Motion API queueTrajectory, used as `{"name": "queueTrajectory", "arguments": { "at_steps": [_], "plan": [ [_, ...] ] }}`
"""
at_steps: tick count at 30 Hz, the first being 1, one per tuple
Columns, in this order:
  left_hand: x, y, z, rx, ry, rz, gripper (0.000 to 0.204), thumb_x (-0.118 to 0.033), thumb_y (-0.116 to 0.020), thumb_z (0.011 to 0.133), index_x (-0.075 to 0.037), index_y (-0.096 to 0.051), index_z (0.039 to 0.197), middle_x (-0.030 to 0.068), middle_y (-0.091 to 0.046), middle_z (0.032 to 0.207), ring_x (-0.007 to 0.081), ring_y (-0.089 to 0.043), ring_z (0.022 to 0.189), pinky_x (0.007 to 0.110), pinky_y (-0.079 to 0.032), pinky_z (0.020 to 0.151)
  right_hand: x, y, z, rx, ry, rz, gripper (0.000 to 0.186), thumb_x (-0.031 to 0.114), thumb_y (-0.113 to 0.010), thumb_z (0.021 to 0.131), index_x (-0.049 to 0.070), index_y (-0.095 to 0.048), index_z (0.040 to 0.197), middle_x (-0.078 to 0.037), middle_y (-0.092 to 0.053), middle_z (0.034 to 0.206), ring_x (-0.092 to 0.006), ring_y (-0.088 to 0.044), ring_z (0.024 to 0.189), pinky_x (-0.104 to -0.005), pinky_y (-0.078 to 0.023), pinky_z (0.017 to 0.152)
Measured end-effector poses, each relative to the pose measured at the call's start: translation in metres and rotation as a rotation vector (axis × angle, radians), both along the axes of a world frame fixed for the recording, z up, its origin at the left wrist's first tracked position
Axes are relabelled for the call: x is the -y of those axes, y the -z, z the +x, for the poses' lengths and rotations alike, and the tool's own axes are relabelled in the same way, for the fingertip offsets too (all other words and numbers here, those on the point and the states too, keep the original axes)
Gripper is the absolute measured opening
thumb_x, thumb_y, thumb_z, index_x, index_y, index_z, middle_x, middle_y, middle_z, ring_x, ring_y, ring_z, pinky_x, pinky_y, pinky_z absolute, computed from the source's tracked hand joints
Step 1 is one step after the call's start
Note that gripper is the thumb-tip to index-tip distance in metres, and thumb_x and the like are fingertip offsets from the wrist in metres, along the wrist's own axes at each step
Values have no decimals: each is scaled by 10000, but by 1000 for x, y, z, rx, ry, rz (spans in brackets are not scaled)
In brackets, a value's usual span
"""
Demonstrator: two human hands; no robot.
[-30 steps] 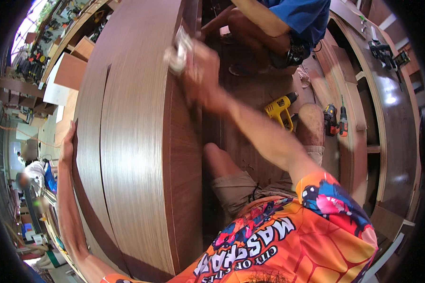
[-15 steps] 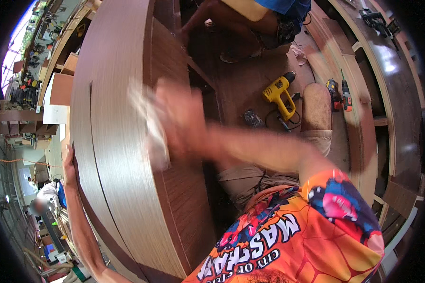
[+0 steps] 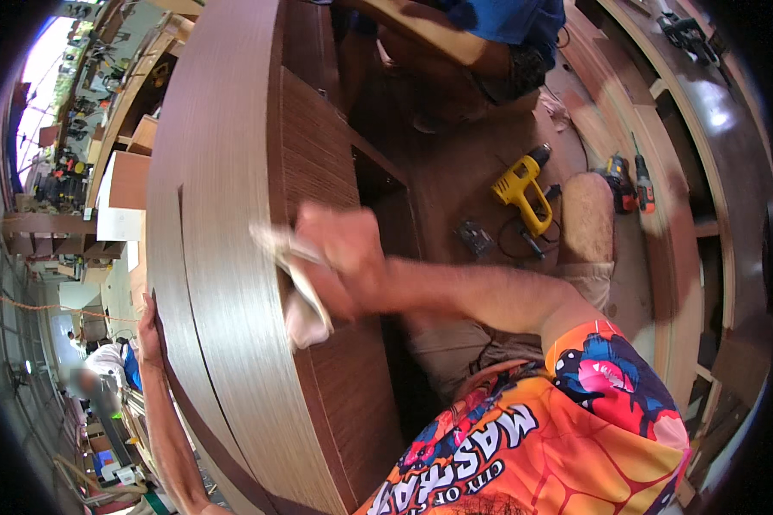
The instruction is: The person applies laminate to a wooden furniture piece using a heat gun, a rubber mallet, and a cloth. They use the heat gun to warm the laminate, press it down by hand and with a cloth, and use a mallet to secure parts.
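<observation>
A long wood-grain cabinet (image 3: 223, 283) runs from the top of the view down to the lower edge, with a dark slit along its pale top face. My right hand (image 3: 343, 253) is closed round a whitish cloth (image 3: 305, 313), which touches the corner where the top face meets the darker side panel. Some motion blur softens the hand and cloth. On the cabinet's left edge rests my left hand (image 3: 149, 330), its fingers stretched out against the wood and partly hidden.
A yellow heat gun (image 3: 524, 193) with a cable lies on the floor right of the cabinet, near a small clear plastic packet (image 3: 475, 238). Beyond my knee lie two power drills (image 3: 644, 180). A co-worker in blue (image 3: 511, 26) crouches at the far end. Wooden frames (image 3: 661, 240) line the right.
My right hand and the cloth sit slightly lower and farther right in the picture. The whole view has shifted a little. The co-worker's arm now reaches toward the cabinet's far end.
</observation>
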State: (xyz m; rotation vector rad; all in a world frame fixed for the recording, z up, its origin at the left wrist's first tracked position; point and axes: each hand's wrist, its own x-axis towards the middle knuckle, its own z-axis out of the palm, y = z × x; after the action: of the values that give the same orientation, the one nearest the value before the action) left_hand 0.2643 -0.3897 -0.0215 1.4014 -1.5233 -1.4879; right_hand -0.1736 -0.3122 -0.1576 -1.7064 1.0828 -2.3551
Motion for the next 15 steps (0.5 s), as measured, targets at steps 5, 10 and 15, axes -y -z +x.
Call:
{"name": "queueTrajectory", "arguments": {
  "at_steps": [5,10,15],
  "plan": [
    [5,-12,12,22,49,25,651,-474,-343,1164,-5,-400,1611,112,-522,1574,235,-532,1408,386,-408,1197,97,-13,-52,-50,251,169,305,238,-525,1055,16,-730,1019,-192,-701,860,-286,-725,787,-398,-573,722],
    [-6,-20,-8,62,75,107,674,-507,-346,1155,-4,-415,1599,114,-540,1558,247,-547,1399,392,-433,1179,71,6,-56,-105,236,346,284,250,-568,1023,-1,-700,1024,-272,-708,1018,-444,-720,952,-535,-558,864],
    [-7,-13,-4,-3,13,71,701,-524,-372,1146,-14,-381,1626,103,-505,1597,229,-532,1410,369,-390,1206,87,26,-57,-78,280,363,336,260,-546,1041,-21,-681,1168,-244,-714,1053,-415,-691,894,-530,-532,785]
  ]
}}
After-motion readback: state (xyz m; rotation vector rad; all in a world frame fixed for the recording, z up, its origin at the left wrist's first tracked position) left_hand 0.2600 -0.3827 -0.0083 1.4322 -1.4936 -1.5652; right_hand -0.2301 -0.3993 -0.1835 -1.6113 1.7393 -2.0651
